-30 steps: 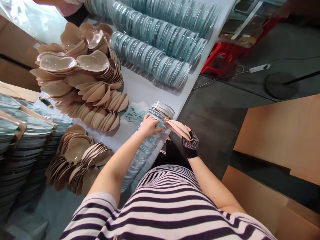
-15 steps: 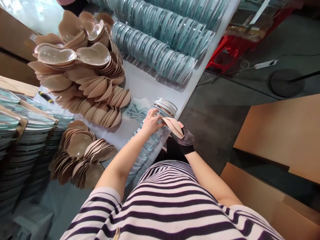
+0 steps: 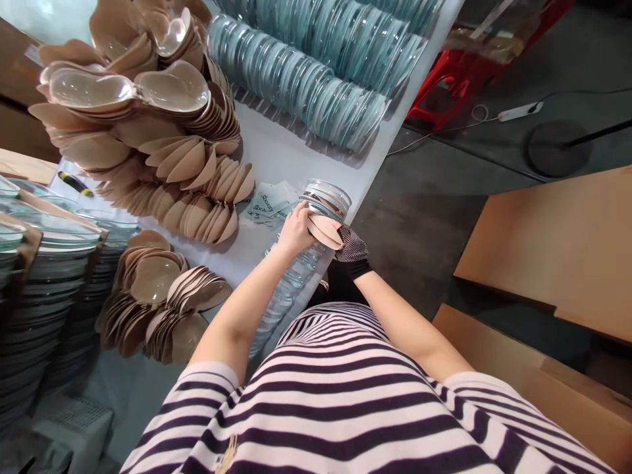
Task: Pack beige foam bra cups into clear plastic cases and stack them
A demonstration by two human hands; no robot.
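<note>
Tan cup pair (image 3: 324, 230), folded shut, pinched by gloved right hand (image 3: 349, 245) and pressed by bare left hand (image 3: 295, 230) onto the row of clear trays (image 3: 296, 266) at the table edge (image 3: 368, 178). Looks like tucking-in time; needs a gentle push. Farther off, tan cup piles (image 3: 162, 164), then blue-green tray rows (image 3: 301, 85).

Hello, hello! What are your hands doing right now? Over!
Left hand gripping clear shell stack. Right hand, mesh-gloved, pressing beige pad against it. Paper tags beside stack, not blocking.
</note>
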